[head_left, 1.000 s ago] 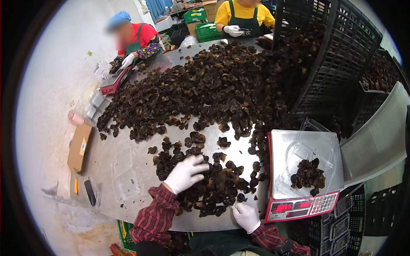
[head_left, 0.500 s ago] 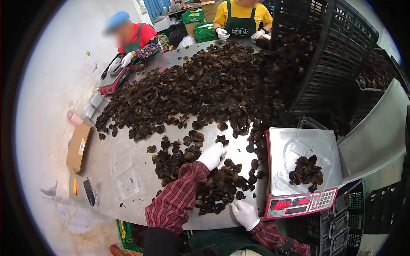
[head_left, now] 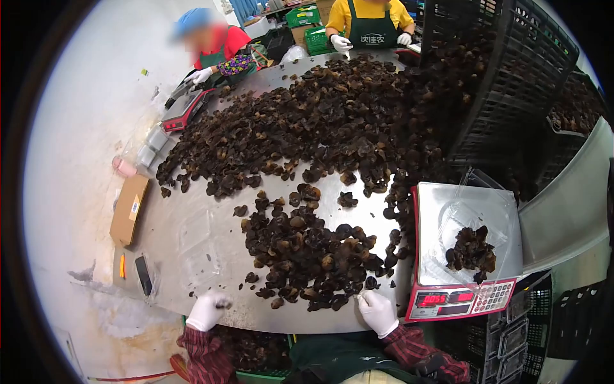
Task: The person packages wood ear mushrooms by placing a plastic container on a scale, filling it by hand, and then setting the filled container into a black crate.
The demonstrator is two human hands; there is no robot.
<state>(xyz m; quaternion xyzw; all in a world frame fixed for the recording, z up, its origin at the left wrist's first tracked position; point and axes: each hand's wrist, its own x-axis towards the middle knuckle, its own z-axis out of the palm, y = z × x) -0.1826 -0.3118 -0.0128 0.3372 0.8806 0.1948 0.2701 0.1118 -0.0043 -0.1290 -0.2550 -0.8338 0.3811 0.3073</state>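
Note:
Wearing a white glove, my left hand (head_left: 208, 312) is over the table's front edge at the left, fingers closed and a little blurred around a small dark piece of wood ear mushroom (head_left: 222, 304). My right hand (head_left: 378, 313), also gloved, rests at the front edge with its fingertips pinched together; whatever they may hold is too small to make out. Just ahead of it lies a smaller pile of dried wood ear mushrooms (head_left: 307, 249). To its right, a clump of mushrooms (head_left: 472, 249) sits in a clear plastic tray (head_left: 441, 240) on a red scale (head_left: 464, 297).
A large mushroom heap (head_left: 307, 121) spreads over the metal table (head_left: 192, 269), fed from a tipped black crate (head_left: 511, 83). Two co-workers stand at the far side, one by another scale (head_left: 185, 112). A cardboard box (head_left: 130, 211), phone (head_left: 144, 275) and green crate (head_left: 256, 374) are at left.
My left hand has moved from the middle of the table back to the front left edge. My right hand stays by the small pile. The view has shifted slightly.

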